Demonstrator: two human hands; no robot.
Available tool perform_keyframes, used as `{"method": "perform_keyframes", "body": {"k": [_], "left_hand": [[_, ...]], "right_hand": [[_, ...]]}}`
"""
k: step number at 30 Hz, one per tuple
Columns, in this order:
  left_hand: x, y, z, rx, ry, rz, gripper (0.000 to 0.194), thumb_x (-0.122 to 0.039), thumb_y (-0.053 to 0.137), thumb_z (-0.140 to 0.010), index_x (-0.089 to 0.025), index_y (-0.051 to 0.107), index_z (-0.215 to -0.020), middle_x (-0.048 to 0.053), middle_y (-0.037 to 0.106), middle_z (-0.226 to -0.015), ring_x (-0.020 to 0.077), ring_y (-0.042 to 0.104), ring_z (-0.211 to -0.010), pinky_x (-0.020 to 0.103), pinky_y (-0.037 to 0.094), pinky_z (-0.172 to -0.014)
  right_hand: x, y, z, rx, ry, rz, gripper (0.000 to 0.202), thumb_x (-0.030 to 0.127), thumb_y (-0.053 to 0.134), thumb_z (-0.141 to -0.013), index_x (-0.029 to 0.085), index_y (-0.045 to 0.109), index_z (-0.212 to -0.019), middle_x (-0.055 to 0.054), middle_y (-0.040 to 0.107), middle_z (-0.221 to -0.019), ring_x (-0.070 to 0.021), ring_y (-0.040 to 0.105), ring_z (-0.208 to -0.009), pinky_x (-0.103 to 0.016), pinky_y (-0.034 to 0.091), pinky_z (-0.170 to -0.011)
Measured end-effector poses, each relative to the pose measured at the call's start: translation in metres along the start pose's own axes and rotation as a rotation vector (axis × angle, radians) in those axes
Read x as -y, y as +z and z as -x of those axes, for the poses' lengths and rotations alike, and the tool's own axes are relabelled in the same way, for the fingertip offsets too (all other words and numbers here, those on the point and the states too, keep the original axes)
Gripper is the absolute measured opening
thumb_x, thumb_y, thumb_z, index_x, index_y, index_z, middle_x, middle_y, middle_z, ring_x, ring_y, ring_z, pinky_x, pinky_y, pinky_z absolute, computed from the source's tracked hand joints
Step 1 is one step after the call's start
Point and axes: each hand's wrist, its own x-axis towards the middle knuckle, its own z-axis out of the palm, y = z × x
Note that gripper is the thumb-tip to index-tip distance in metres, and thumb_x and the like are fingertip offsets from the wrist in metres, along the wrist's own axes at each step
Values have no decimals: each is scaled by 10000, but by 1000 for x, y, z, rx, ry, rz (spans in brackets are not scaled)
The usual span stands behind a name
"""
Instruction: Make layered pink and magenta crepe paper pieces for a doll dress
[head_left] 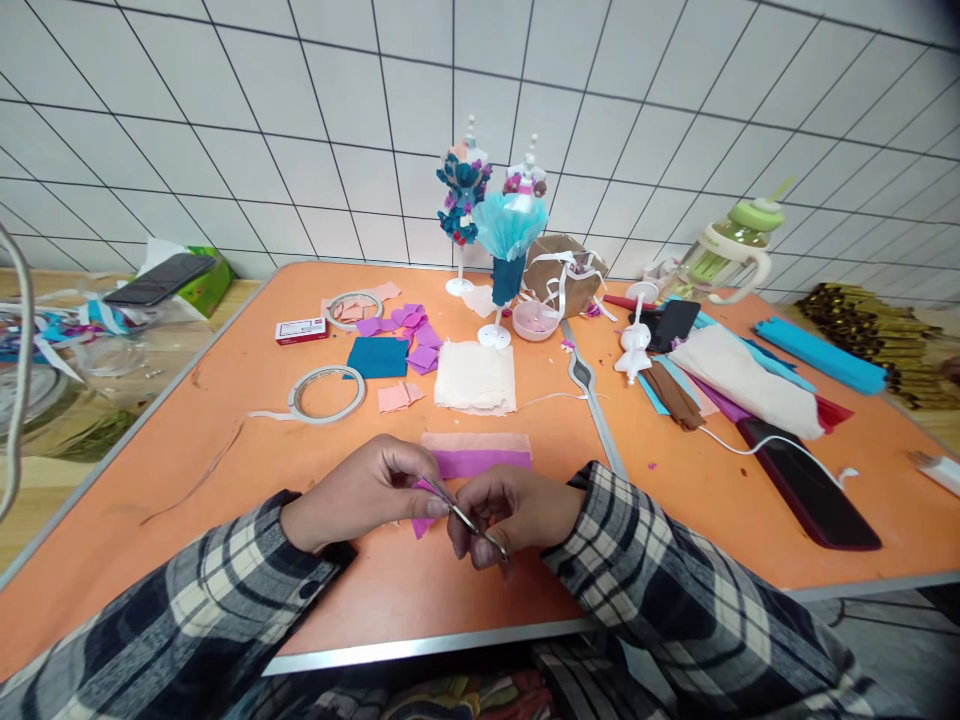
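Right hand (519, 508): clamped on metal tool (466, 518)
Left hand (375, 490): fingertips together on purple paper (421, 526)
Tool: between hands, over table (360, 612)
Just beyond: purple-pink strips (484, 463)
Farther: white stack (475, 377)

The right hand (523, 508) partly hides the metal tool (466, 519); the left edge crops the white cable (28, 340).

Shows orange on table (690, 500); black, grey and cream plaid on sleeves (660, 590); purple on paper strip (484, 463); teal on paper square (377, 357). Shows white with black grid on wall (262, 120).
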Motion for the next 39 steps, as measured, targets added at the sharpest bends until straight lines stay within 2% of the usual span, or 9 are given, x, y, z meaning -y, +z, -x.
{"method": "perform_keyframes", "body": {"k": [4, 8, 13, 18, 24, 29, 34, 39], "left_hand": [[-1, 0, 0, 17, 7, -21, 402, -515, 803, -764, -118, 768, -708, 48, 688, -590, 135, 605, -543, 220, 490, -537], [-3, -1, 1, 20, 16, -51, 402, -524, 787, -776, -124, 792, -747, 48, 690, -596, 139, 605, -551, 222, 487, -536], [-2, -1, 0, 32, 35, -87, 370, -491, 794, -779, -125, 794, -725, 50, 689, -594, 137, 596, -562, 215, 477, -545], [-3, -2, 0, 54, 43, -109, 300, -426, 792, -796, -129, 807, -764, 56, 701, -613, 150, 612, -590, 225, 484, -572], [0, 1, 1, 126, 56, -118, 274, -391, 812, -777, -137, 788, -678, 51, 698, -613, 141, 599, -579, 221, 473, -571], [-2, 1, 0, 152, 60, -118, 261, -395, 803, -790, -141, 804, -730, 62, 711, -626, 151, 615, -597, 221, 483, -574], [-1, 1, 1, 153, 68, -114, 301, -409, 795, -798, -128, 790, -693, 62, 710, -625, 139, 611, -586, 212, 480, -573], [3, 1, 1, 148, 65, -123, 264, -390, 813, -785, -127, 810, -767, 68, 738, -671, 147, 634, -624, 216, 492, -602]], "right_hand": [[-1, 0, 0, 44, -22, -21, 489, 471, 867, -669, 117, 678, -948, 7, 568, -741, -89, 548, -638, -134, 481, -435], [-1, 0, 0, -14, 16, 8, 465, 442, 880, -653, 115, 677, -914, 8, 583, -730, -89, 563, -632, -136, 484, -449], [0, 0, -1, 36, 25, 0, 508, 467, 881, -646, 109, 701, -959, 9, 580, -710, -101, 566, -642, -153, 498, -453], [1, 2, 0, -11, 62, 3, 451, 434, 881, -656, 104, 715, -915, 8, 611, -698, -89, 571, -612, -146, 480, -462], [3, 3, 0, 119, 82, 27, 536, 404, 918, -628, 93, 764, -1036, 27, 595, -690, -78, 566, -616, -190, 526, -578], [2, 5, -1, 80, 109, 50, 536, 458, 906, -634, 100, 775, -1010, 21, 617, -673, -82, 567, -597, -191, 520, -565], [1, 4, -1, 126, 65, 48, 543, 474, 911, -620, 92, 775, -980, 17, 609, -688, -96, 588, -644, -207, 533, -615], [-1, 4, -2, 63, 92, 56, 512, 463, 905, -638, 100, 776, -975, 12, 643, -687, -84, 585, -607, -189, 518, -587]]}}
